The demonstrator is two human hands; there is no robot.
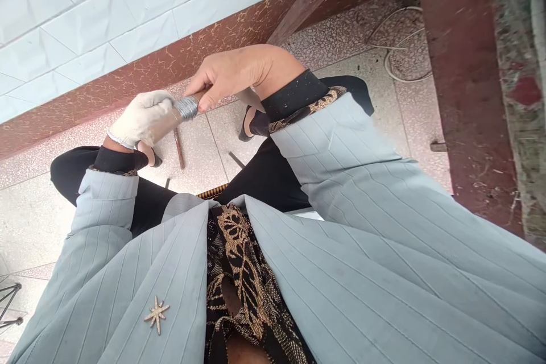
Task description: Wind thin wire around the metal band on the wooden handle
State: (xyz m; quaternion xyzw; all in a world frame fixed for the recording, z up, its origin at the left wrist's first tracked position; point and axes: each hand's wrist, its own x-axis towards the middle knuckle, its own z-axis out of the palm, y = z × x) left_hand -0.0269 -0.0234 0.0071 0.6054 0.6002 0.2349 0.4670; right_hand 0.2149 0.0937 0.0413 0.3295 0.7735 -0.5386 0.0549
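Observation:
My left hand (pixel 140 119) wears a white glove and is closed round a short rod whose end carries a tight coil of grey wire (pixel 186 107). My bare right hand (pixel 232 77) comes in from the right and pinches the coil and the rod's far end between thumb and fingers. Both hands meet in front of my chest, above the tiled floor. Most of the rod is hidden inside the two hands. Grey pinstriped jacket sleeves cover both forearms.
A thin brown stick (pixel 179 149) lies on the pale floor tiles (pixel 29 222) below the hands. White cord (pixel 398 40) loops on the floor at upper right. A dark red wooden post (pixel 463 79) stands at right. White wall tiles (pixel 85 5) fill the upper left.

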